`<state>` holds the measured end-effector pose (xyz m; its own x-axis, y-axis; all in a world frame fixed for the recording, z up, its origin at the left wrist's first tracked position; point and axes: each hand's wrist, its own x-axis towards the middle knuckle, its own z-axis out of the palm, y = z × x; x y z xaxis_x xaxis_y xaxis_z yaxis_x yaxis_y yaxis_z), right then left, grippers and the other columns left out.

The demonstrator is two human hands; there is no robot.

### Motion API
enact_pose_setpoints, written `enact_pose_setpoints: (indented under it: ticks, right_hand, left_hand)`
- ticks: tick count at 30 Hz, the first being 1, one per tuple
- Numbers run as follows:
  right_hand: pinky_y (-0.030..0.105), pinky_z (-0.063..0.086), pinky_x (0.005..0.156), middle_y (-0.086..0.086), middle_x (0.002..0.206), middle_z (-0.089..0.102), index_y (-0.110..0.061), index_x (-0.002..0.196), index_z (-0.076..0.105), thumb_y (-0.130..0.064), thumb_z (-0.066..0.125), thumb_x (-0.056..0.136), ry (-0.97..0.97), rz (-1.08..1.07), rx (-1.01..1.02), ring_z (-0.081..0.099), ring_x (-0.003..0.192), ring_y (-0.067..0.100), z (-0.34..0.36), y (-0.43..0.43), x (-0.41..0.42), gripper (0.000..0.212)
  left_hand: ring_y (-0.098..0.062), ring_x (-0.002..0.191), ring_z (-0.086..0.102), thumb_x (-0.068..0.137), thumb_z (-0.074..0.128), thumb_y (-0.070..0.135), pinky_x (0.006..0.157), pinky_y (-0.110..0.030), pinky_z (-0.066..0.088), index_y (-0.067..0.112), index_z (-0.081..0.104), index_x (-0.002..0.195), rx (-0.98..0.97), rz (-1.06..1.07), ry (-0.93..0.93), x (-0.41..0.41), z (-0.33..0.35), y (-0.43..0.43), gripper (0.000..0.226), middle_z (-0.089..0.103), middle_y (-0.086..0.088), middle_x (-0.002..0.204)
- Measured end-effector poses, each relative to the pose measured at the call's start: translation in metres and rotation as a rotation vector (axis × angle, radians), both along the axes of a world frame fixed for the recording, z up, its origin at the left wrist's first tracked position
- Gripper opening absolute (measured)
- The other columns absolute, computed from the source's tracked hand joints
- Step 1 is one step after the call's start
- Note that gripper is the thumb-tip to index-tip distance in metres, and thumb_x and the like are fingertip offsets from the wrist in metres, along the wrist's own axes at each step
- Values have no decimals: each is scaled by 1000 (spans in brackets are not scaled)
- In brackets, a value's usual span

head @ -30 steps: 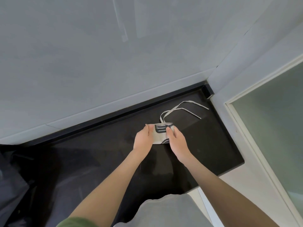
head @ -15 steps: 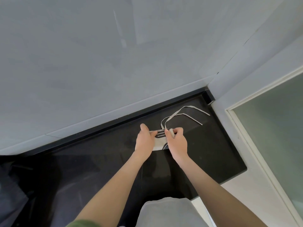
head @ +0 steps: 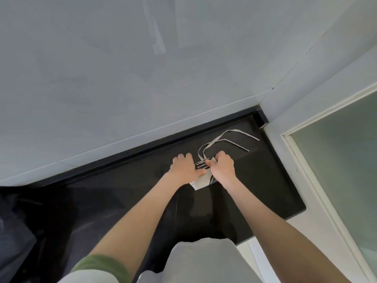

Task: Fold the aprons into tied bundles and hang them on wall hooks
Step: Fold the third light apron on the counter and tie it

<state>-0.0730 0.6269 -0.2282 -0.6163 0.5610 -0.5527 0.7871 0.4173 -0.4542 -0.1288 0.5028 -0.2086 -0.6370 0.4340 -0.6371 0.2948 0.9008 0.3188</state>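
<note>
A small folded apron bundle [head: 201, 181], pale grey with dark stripes, lies on the black counter [head: 255, 180] near its far right corner. My left hand [head: 184, 167] lies over the bundle's left part, fingers curled at its far edge and thumb across it. My right hand [head: 222, 167] pinches the bundle's top right edge where the straps start. Two pale apron straps [head: 228, 138] loop out from the bundle toward the corner and trail across the counter. Much of the bundle is hidden under my hands.
A grey wall [head: 142, 78] rises right behind the counter's raised black back edge [head: 142, 149]. A white-framed frosted glass panel [head: 336, 170] borders the right side. Dark fabric [head: 18, 231] lies at the counter's left end. No wall hooks are in view.
Both hands have slid forward over the bundle. My right hand went from lying flat on it to pinching its top right edge by the straps. The bundle's near corner now shows below the hands.
</note>
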Motion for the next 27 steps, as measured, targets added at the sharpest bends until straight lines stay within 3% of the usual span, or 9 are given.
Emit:
enact_pose_setpoints:
  ticks: [4, 8, 10, 13, 15, 17, 19, 22, 27]
  right_hand:
    - [41, 52, 89, 4, 101, 48, -13, 101, 50, -26, 63, 92, 35, 4, -11, 54, 101, 25, 6, -3, 5, 21]
    - [43, 56, 81, 3, 94, 50, -15, 95, 47, -25, 59, 95, 94, -29, -109, 58, 88, 23, 15, -4, 15, 15]
    - [46, 57, 81, 5, 93, 55, -15, 95, 46, -24, 57, 96, 129, -89, -226, 61, 91, 25, 22, -1, 19, 14]
    - [35, 55, 78, 7, 99, 55, -15, 103, 47, -21, 53, 98, 236, -192, -334, 58, 87, 16, 37, 6, 23, 10]
    - [23, 53, 61, 5, 104, 56, -15, 110, 48, -18, 52, 99, 322, -295, -432, 58, 86, 12, 46, 8, 25, 12]
    - [23, 53, 56, 8, 108, 60, -15, 109, 51, -18, 51, 99, 389, -402, -538, 62, 92, 18, 51, 9, 26, 10]
    - [34, 59, 68, 11, 113, 60, -17, 103, 52, -18, 51, 99, 438, -448, -587, 63, 101, 25, 56, 7, 28, 4]
    - [39, 56, 83, 12, 117, 60, -17, 106, 51, -18, 49, 100, 491, -453, -636, 61, 104, 23, 66, 2, 31, 6]
    - [28, 56, 65, -1, 109, 54, -21, 121, 38, -17, 44, 102, 565, -383, -628, 58, 95, 13, 88, -6, 36, 20]
  left_hand:
    - [-30, 124, 36, 94, 44, 55, 102, -41, 37, 12, 45, 131, -28, -73, 44, 10, 0, 2, 56, 33, -15, 138]
    - [-24, 102, 53, 100, 41, 40, 85, -33, 47, 12, 45, 125, 108, -40, -16, 14, 8, 0, 39, 48, -13, 120]
    - [-24, 100, 53, 98, 42, 41, 86, -36, 46, 13, 47, 117, 133, -23, 57, 15, 14, -1, 34, 53, -10, 113]
    - [-22, 99, 53, 90, 53, 51, 88, -39, 47, 17, 42, 106, 390, 397, 44, 16, 23, -9, 38, 53, -5, 110]
    - [-22, 98, 58, 92, 48, 57, 87, -37, 52, 19, 36, 114, 668, 925, -298, 17, 36, -15, 46, 56, -8, 115]
    - [-27, 98, 64, 97, 36, 56, 79, -37, 55, 13, 44, 121, 815, 1172, -703, 19, 44, -20, 50, 62, -13, 114]
    - [-28, 101, 66, 101, 31, 49, 84, -38, 55, 11, 53, 123, 917, 1103, -833, 30, 50, -26, 49, 66, -15, 113]
    - [-26, 108, 65, 104, 35, 31, 93, -39, 53, 11, 52, 128, 1020, 997, -797, 42, 57, -27, 36, 65, -13, 119]
    - [-24, 115, 60, 102, 42, 31, 96, -43, 52, 15, 49, 132, 1054, 863, -645, 47, 72, -23, 35, 60, -9, 126]
